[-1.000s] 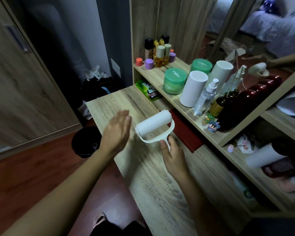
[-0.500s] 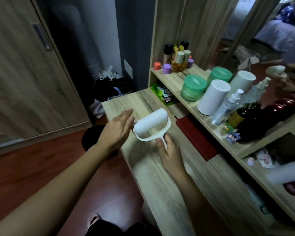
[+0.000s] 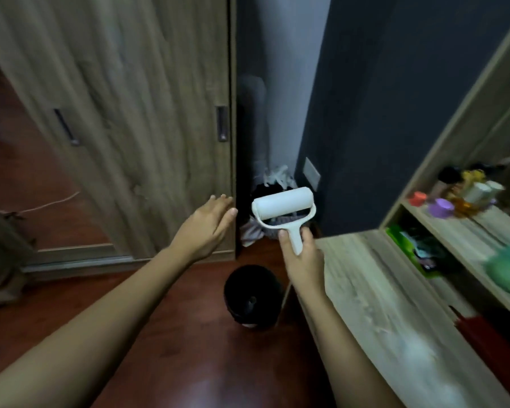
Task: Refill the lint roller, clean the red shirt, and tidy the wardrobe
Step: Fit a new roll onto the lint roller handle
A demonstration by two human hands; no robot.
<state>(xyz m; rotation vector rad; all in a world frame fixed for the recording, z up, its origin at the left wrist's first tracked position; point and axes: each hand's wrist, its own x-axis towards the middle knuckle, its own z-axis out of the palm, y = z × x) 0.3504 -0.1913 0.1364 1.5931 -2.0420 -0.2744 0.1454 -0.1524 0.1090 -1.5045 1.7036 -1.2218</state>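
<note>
Lint roller (image 3: 283, 206) tight in right hand (image 3: 302, 259), left hand (image 3: 206, 228) spread (beside wardrobe door (image 3: 159, 113) edge)

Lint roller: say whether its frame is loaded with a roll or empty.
Loaded. The lint roller carries a full-width white roll between its frame's arms, held up by the handle in the right hand.
</note>
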